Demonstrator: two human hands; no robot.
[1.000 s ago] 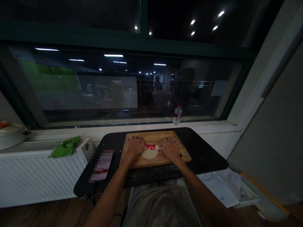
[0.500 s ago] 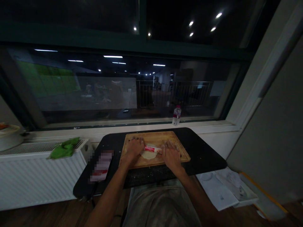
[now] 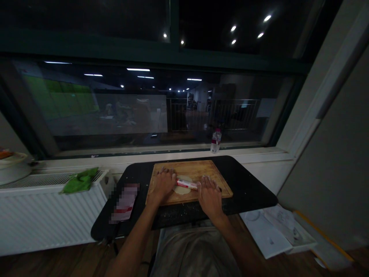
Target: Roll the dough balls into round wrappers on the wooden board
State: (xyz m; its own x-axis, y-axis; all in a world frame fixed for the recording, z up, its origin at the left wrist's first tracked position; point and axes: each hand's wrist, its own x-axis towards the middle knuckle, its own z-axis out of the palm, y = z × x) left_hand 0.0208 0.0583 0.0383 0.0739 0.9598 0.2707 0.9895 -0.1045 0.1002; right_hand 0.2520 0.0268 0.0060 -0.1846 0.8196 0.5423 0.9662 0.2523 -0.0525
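The light is dim and grey, and the floor (image 3: 72, 259) below the hands (image 3: 165, 181) sinks into shadow. Beyond and above them, round lights (image 3: 233, 28) and white light strips (image 3: 138, 69) glare against the dark window (image 3: 245, 82). Wide-angle stretching slants the wall (image 3: 331, 165) to their right, and coarse pixel blocks obscure the phone (image 3: 128, 201) to their left.

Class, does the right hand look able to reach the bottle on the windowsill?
Probably, with a stretch: nothing tall stands between the right hand and the bottle, though that hand must first leave the red-and-white tube.
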